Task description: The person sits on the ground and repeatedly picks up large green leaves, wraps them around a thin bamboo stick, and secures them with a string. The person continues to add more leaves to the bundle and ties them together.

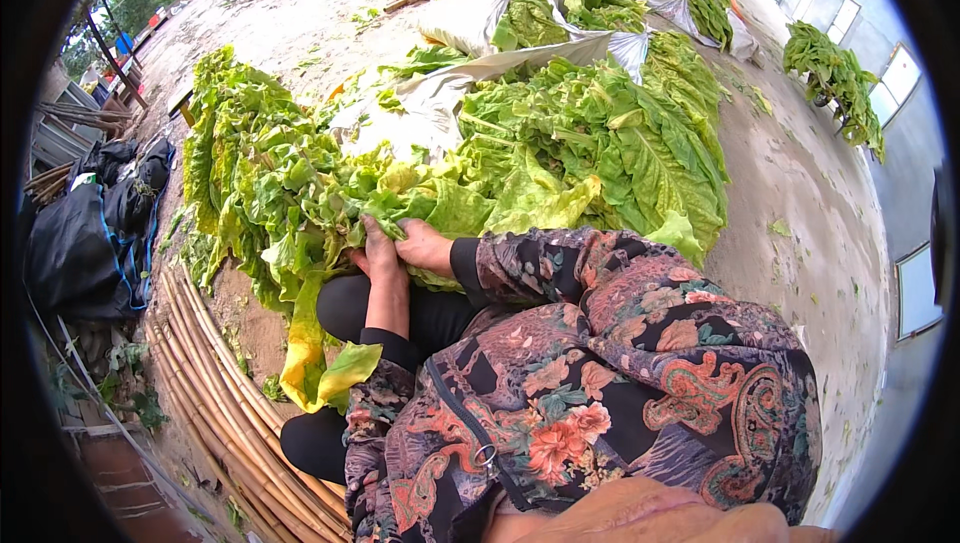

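Observation:
My left hand and my right hand meet close together at the base of a bunch of large green-yellow leaves. Both hands grip the leaf stems, fingers closed around them. A yellowing leaf hangs down over my black-clad knee. My flowered sleeves fill the lower middle of the view. A big heap of the same broad green leaves lies right in front of me on the ground.
A bundle of long bamboo poles lies at my left along the ground. Black plastic sheeting is piled farther left. White sacks with more leaves sit behind the heap. Another leaf pile lies at the far right by a wall.

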### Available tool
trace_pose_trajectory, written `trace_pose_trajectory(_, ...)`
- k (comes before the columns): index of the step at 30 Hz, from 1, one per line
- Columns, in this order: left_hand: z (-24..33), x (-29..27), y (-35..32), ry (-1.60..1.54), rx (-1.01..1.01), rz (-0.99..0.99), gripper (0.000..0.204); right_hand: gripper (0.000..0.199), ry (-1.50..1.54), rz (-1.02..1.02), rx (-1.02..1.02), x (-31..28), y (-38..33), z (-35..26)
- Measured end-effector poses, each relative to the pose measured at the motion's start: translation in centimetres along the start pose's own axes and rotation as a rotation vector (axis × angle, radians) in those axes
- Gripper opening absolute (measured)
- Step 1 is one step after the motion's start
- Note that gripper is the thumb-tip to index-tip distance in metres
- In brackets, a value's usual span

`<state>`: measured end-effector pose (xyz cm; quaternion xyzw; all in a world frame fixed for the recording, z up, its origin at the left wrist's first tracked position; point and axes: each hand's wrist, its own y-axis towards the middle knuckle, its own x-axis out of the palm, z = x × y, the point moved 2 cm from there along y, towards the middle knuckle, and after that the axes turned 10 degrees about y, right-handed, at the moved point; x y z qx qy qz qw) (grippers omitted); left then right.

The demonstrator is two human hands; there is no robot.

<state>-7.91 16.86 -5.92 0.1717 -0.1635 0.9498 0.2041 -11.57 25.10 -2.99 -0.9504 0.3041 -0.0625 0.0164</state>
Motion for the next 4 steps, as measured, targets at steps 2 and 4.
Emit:
trace_pose_trajectory(2, 0.36, -0.58, -0.48, 0.049, -0.017, -0.145, 0.064, 0.043, 0.117, 0.021, -0.034, 0.44, -0.61, -0.07)
trace_pose_trajectory(4, -0.04, -0.89, -0.21, 0.000, 0.045, -0.270, 0.084, 0.044, -0.147, 0.047, -0.087, -0.03, 0.33, 0.70)
